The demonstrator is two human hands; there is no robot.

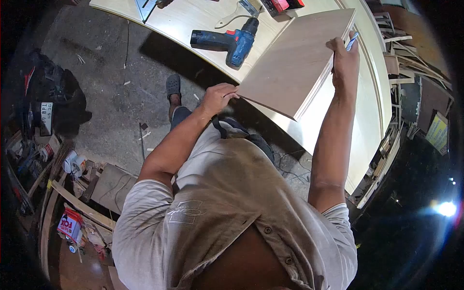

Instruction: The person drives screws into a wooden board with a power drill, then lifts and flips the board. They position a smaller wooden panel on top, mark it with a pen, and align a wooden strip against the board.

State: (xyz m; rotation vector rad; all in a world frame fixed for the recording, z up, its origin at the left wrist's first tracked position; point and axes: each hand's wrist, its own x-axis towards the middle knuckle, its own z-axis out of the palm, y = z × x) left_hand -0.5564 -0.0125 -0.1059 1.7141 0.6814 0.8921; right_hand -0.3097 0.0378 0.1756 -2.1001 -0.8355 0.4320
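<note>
A plain wooden panel [296, 63] with a layered light edge lies slanted over the pale workbench top [365, 104]. My left hand [218, 99] is at its near left corner, with the fingers closed over the edge. At the far right edge is my right hand [345, 60], its thumb side against the panel. A slim blue-and-white striped stick [352, 42], perhaps a pencil or pen, shows between the fingers of that hand. Just left of the panel a blue cordless drill [232, 42] lies on its side; neither hand touches it.
Beyond the drill lie a paint brush [233, 18], a red-and-black box [282, 6] and a blue-and-white triangular square [146, 7]. Wood scraps [411, 58] are piled at right. A labelled can [70, 224] and offcuts stand lower left on the concrete floor [96, 53].
</note>
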